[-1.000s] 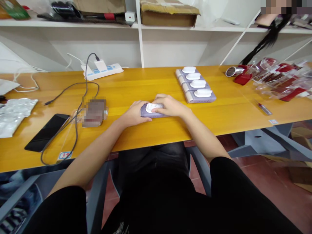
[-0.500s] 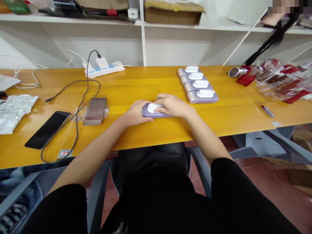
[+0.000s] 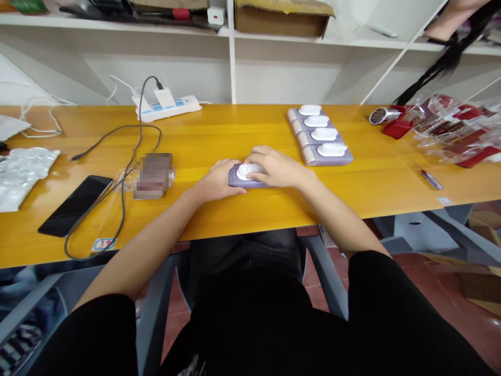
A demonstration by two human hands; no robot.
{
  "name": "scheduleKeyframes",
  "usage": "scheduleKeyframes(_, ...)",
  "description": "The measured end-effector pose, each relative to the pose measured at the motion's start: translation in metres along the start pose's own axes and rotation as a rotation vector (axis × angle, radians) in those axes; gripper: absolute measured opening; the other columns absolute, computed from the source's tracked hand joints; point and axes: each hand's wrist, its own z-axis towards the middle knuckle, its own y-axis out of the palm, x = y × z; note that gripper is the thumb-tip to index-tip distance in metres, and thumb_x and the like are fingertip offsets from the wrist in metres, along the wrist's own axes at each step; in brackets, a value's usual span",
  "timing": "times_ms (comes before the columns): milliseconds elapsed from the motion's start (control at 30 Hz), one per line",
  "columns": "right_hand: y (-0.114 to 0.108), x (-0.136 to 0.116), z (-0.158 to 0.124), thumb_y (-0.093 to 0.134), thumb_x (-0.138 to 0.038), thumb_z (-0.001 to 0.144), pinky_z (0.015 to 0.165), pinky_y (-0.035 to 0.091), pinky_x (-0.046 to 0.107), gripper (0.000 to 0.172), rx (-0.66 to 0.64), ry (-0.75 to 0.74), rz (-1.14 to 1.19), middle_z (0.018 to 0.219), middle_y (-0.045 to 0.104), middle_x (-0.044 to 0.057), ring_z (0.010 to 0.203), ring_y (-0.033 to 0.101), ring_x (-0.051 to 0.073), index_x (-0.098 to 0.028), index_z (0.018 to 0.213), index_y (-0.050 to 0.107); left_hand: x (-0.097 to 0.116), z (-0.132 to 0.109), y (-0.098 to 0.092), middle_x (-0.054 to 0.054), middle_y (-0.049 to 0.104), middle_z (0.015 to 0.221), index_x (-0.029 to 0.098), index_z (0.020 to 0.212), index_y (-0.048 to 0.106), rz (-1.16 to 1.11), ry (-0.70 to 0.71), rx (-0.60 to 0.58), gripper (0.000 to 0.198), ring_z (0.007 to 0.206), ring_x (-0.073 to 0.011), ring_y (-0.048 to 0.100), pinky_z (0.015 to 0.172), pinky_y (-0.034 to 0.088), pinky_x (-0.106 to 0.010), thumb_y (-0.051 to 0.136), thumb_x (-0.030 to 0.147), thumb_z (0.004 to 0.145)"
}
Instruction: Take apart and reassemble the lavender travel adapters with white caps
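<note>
1. purple box (image 3: 250,184): on the table (image 3: 219,219), nearer its front edge than its back.
2. left hand (image 3: 214,181): clasping the purple box's left end.
3. right hand (image 3: 272,166): curled around the white textured piece (image 3: 243,172) on top.

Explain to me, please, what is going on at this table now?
A person works with both hands at a wooden table. The left grip holds one end of a lilac box, with the thumb on the near side. The right grip is on a white bumpy piece on top of this box. Farther to the right, four similar lilac boxes stand in a row, each with a white oval piece on top. A phone lies to the left.
</note>
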Motion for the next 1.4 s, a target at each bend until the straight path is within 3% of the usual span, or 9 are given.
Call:
scheduleKeyframes(167,0.011,0.011,0.009,0.074,-0.063,0.109,0.102,0.058,0.05,0.055,-0.03,-0.056,-0.062,0.126,0.077,0.019,0.118,0.071,0.038,-0.016,0.135,0.077,-0.001,0.0,0.001,-0.018,0.071,0.151,0.021,0.155,0.062,0.011,-0.031,0.007,0.096,0.144,-0.0461,0.064,0.128,0.049,-0.064,0.1,0.063,0.077)
scheduleKeyframes(333,0.015,0.017,0.015,0.072,-0.065,0.111,0.092,0.055,0.044,0.053,-0.046,-0.08,-0.12,0.119,0.078,0.018,0.107,0.072,0.034,-0.014,0.126,0.078,-0.001,0.0,0.0,-0.016,0.072,0.146,0.022,0.153,0.064,0.03,-0.042,0.005,0.091,0.142,-0.0443,0.065,0.127,0.051,-0.062,0.1,0.058,0.078)
scheduleKeyframes(533,-0.008,0.02,0.018,0.076,-0.067,0.108,0.09,0.052,0.041,0.054,-0.009,-0.048,-0.018,0.122,0.079,0.015,0.106,0.073,0.033,-0.017,0.128,0.079,0.001,0.0,-0.001,-0.017,0.073,0.144,0.02,0.152,0.064,0.025,-0.038,-0.002,0.09,0.139,-0.0445,0.066,0.126,0.052,-0.062,0.1,0.059,0.079)
scheduleKeyframes(700,-0.025,0.043,0.039,0.074,-0.067,0.107,0.098,0.053,0.046,0.054,-0.005,0.012,0.009,0.121,0.081,0.016,0.11,0.073,0.035,-0.015,0.122,0.08,0.002,-0.002,-0.001,-0.016,0.07,0.151,0.025,0.156,0.063,0.009,-0.029,-0.001,0.087,0.146,-0.0442,0.064,0.129,0.049,-0.065,0.097,0.054,0.082)
scheduleKeyframes(1000,0.022,0.127,0.13,0.08,-0.05,0.106,0.114,0.056,0.051,0.044,-0.131,0.2,-0.097,0.145,0.077,0.024,0.127,0.075,0.039,-0.014,0.132,0.079,0.009,0.014,-0.016,-0.014,0.065,0.152,0.027,0.154,0.064,0.052,-0.075,-0.106,0.086,0.149,-0.044,0.06,0.133,0.047,-0.064,0.094,0.057,0.079)
scheduleKeyframes(1200,0.04,0.151,0.188,0.076,-0.046,0.11,0.12,0.053,0.048,0.044,-0.107,0.268,-0.137,0.15,0.077,0.026,0.138,0.072,0.04,-0.011,0.136,0.078,0.008,0.025,-0.033,-0.015,0.069,0.148,0.026,0.147,0.066,0.106,-0.072,-0.235,0.087,0.145,-0.0452,0.063,0.127,0.051,-0.063,0.097,0.062,0.074)
scheduleKeyframes(1400,0.058,0.172,0.213,0.078,-0.044,0.108,0.122,0.054,0.055,0.038,0.0,0.298,-0.057,0.149,0.078,0.023,0.135,0.074,0.039,-0.016,0.134,0.078,-0.005,0.018,-0.03,-0.015,0.072,0.146,0.028,0.144,0.068,0.046,0.009,-0.153,0.086,0.14,-0.0447,0.067,0.126,0.051,-0.066,0.099,0.07,0.075)
